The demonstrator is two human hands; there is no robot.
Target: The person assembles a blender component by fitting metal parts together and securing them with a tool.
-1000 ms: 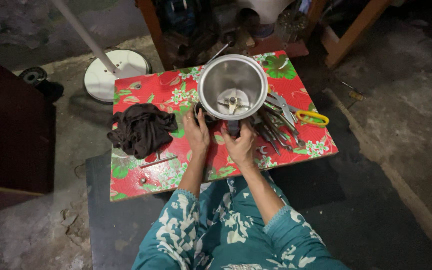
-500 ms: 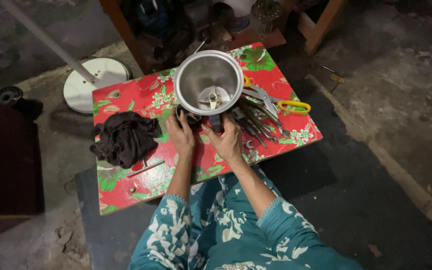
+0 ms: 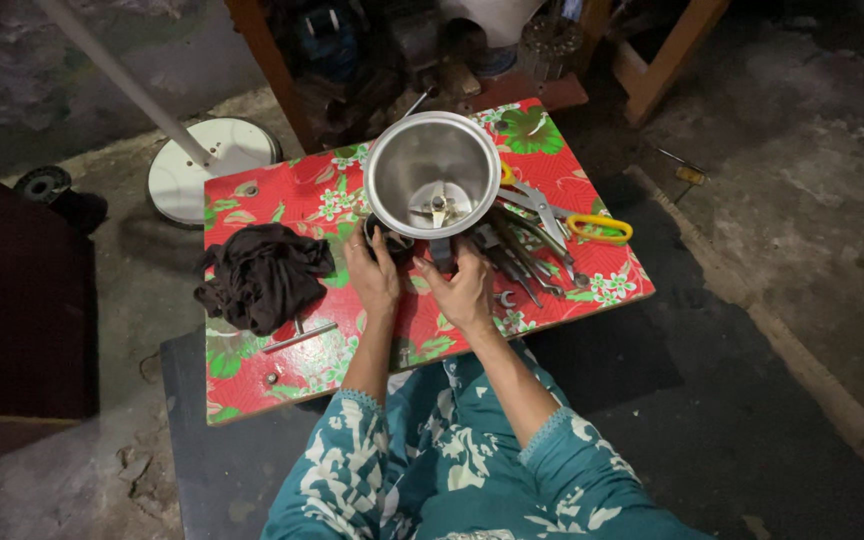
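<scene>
both hands hold the base of the steel mixer jar (image 3: 433, 175) near the centre of the frame: the left hand (image 3: 373, 272) cups its dark lower part from the left with fingers curled against it, and the right hand (image 3: 466, 288) closes on the base from the right, thumb toward the jar. compared with 1 second ago the hold looks the same; the hands have stayed on the base and the jar has stayed upright, mouth open to the camera, blade visible at the bottom. only the view has shifted, so the work on the base looks unfinished. the jar stands on the red floral table (image 3: 282, 200). just right of it lie metal tools (image 3: 527, 255) and yellow-handled scissors (image 3: 592, 228); left centre, a dark cloth (image 3: 260, 275).
</scene>
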